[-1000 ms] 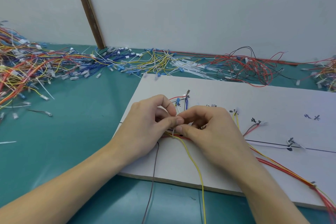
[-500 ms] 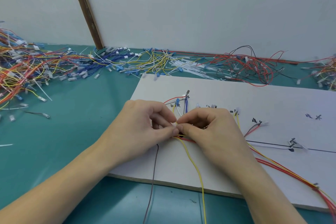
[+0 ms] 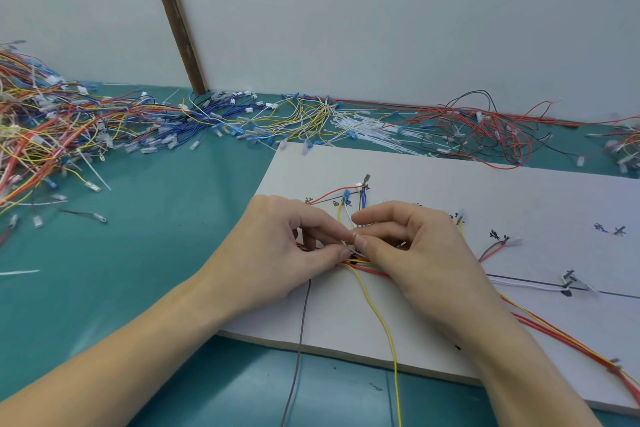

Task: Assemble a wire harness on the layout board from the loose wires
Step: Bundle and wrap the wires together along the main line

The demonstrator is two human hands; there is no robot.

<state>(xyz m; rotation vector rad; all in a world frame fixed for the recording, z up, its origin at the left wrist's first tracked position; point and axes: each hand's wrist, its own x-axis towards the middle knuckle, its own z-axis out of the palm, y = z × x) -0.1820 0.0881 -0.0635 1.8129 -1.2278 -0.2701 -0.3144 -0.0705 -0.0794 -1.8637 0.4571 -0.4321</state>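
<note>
The white layout board point(image 3: 450, 184) lies on the teal table, with handwritten marks and wires routed across it. My left hand point(image 3: 280, 253) and my right hand point(image 3: 415, 253) meet over the board's left part. Both pinch a thin white tie point(image 3: 349, 245) at the wire bundle point(image 3: 360, 265), where red, yellow and black wires cross. A yellow wire point(image 3: 384, 329) and a grey wire point(image 3: 301, 329) trail from there off the board's near edge. Red and yellow wires point(image 3: 568, 340) run on to the lower right. Short wire ends point(image 3: 349, 199) stand just behind my fingers.
Loose wires are heaped along the back of the table: a multicoloured pile point(image 3: 45, 135) at far left, blue and yellow ones point(image 3: 263, 118) in the middle, white cable ties point(image 3: 367, 132), red and black wires point(image 3: 485, 135) at right. A wooden strip point(image 3: 173, 17) leans on the wall.
Both hands stay at the same bundle. My right index finger has lifted and straightened a little, and the fingertips have shifted slightly on the tie.
</note>
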